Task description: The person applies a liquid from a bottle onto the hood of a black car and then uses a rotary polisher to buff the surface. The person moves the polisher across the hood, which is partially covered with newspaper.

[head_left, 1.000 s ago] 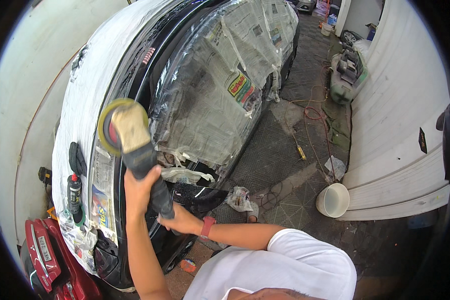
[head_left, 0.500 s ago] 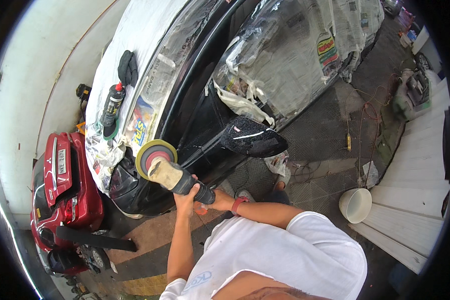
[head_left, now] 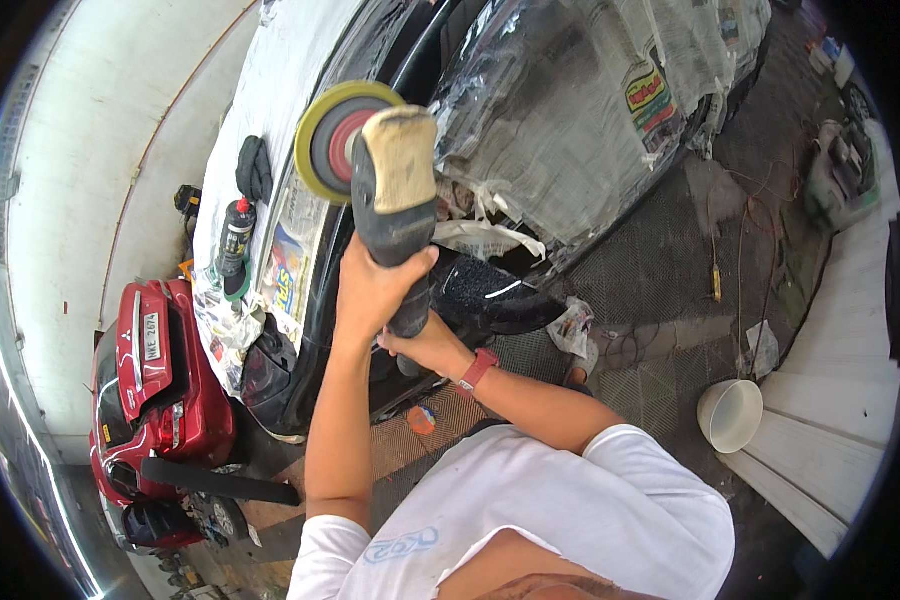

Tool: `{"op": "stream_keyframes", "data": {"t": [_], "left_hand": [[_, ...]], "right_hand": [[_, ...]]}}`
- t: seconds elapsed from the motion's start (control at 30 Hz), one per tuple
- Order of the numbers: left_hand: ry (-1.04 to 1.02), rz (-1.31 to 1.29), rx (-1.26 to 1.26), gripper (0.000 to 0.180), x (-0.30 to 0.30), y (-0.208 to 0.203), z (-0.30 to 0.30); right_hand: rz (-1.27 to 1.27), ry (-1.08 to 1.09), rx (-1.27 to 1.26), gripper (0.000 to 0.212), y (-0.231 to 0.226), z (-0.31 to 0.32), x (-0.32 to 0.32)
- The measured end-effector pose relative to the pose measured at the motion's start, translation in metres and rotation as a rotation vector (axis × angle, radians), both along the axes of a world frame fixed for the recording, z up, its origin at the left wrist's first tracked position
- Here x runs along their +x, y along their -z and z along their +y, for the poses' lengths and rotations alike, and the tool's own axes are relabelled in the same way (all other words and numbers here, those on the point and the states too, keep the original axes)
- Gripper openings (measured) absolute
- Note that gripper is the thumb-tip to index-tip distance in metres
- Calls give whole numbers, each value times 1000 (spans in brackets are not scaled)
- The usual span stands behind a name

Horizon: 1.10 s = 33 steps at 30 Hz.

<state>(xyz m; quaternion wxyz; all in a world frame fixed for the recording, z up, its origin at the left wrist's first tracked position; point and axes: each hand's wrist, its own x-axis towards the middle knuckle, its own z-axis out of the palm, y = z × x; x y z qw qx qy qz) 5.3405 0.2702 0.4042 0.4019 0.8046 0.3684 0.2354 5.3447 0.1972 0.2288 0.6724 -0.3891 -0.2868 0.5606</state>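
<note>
A rotary polisher (head_left: 395, 215) with a black grip, a tan cover and a yellow-rimmed round pad (head_left: 315, 150) is raised over the side of a black car. My left hand (head_left: 372, 290) wraps round its body, thumb across the grip. Lower down, my right hand (head_left: 435, 345), with a red watch at the wrist, closes on the rear end of the handle; some of its fingers are hidden. Behind the tool, the car's side mirror (head_left: 500, 300) and door sit below masking of newspaper and plastic film (head_left: 570, 140).
On the white-covered hood lie a black bottle with a red cap (head_left: 236, 235) and a dark cloth (head_left: 254, 168). A red car (head_left: 160, 370) stands at the left. At the right are a white bucket (head_left: 730, 415), corrugated panels (head_left: 820, 380) and cords on the floor.
Both hands have lifted the polisher up and to the right, away from the black panel near the hood. It now appears larger and more upright. The view has shifted slightly.
</note>
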Motion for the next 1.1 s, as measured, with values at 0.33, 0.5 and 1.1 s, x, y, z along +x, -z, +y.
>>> {"op": "stream_keyframes", "data": {"t": [0.33,0.5,1.1], "left_hand": [[195,-51,31,65,152,-94,31],[51,-245,10,75,144,-80,16],[-490,-956,-902,62,-223,158,-55]], "right_hand": [[125,208,234,21,-131,3,139],[-12,190,84,23,-140,-29,151],[-876,-429,-95,99,-30,-106,-48]]}}
